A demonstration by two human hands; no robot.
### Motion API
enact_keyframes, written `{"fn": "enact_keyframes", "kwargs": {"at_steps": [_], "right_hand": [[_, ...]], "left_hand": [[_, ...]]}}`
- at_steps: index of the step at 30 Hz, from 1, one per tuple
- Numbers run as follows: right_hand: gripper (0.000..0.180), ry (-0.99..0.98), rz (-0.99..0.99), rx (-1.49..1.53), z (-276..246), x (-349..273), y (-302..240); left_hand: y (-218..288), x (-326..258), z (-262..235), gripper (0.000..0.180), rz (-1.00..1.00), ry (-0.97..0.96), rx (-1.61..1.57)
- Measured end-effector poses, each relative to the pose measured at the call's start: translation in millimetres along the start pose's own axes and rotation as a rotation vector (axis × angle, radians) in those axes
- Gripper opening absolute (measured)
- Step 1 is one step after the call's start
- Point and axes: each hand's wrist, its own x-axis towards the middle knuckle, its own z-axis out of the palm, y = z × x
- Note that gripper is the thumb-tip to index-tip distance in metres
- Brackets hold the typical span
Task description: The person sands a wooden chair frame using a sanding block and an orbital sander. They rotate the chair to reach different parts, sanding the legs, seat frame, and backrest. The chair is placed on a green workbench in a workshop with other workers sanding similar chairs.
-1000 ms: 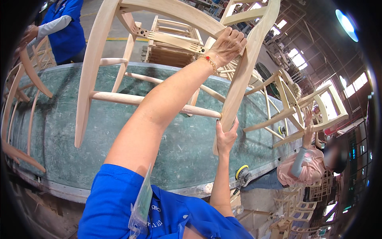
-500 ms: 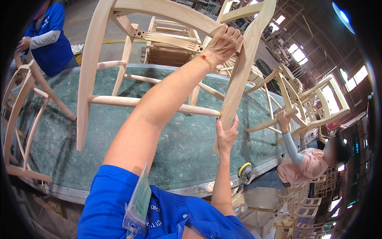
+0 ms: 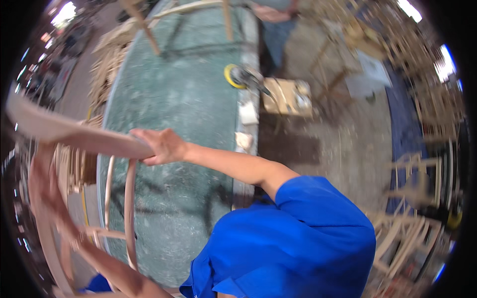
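Observation:
A pale wooden chair frame (image 3: 130,213) is held tilted at the left of the green work table (image 3: 174,94). My right hand (image 3: 166,146) is closed round the end of one of its posts, thumb and fingers on either side of the wood. At the far left, my left hand (image 3: 47,191) is against the curved rail at the frame's other side; motion blurs its fingers, though they appear wrapped on the wood. A sander (image 3: 241,77) with a yellow pad lies on the table's right edge, beyond my right hand.
A white block (image 3: 248,113) and a crumpled pale cloth (image 3: 243,140) lie along the table's right edge. Beside it is a tan board (image 3: 285,97) with small items. Another chair frame (image 3: 227,22) stands at the far end, near a person (image 3: 276,35). More chair frames (image 3: 407,238) stand at right.
The view has swung round to the right. The chair frame has turned and tilted, now at the left, with my hands still on it.

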Motion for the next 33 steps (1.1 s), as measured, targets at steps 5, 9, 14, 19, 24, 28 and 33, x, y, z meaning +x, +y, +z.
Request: {"fn": "enact_keyframes", "kwargs": {"at_steps": [5,9,14,19,24,28,33], "right_hand": [[0.079,0.052,0.055,0.027,-20.0,-46.4,14.2],[0.07,0.042,0.21,0.19,-17.6,-79.9,27.1],[0.068,0.026,0.599,0.339,-11.6,-153.4,55.5],[0.046,-0.399,0.727,0.357,-16.3,-251.5,22.0],[0.039,-0.809,0.51,0.333,-22.8,-328.1,-20.2],[0.038,-1.192,0.405,0.296,-21.4,-352.8,-31.6],[0.038,-1.339,0.815,0.294,-70.6,-376.7,-26.1]], "left_hand": [[91.1,-56.8,-70.8,0.067,-0.136,-0.018,0.824],[65.7,-76.5,-78.1,0.067,-0.237,-0.054,0.929],[54.6,-45.8,-80.9,0.068,-0.276,-0.099,1.016],[44.3,-27.7,-82.1,0.068,-0.293,-0.135,1.078],[48.9,-4.4,-73.3,0.069,-0.255,-0.145,1.086],[58.0,5.6,-75.9,0.07,-0.186,-0.099,1.029],[76.6,15.7,-58.2,0.089,-0.37,-0.204,1.068]]}}
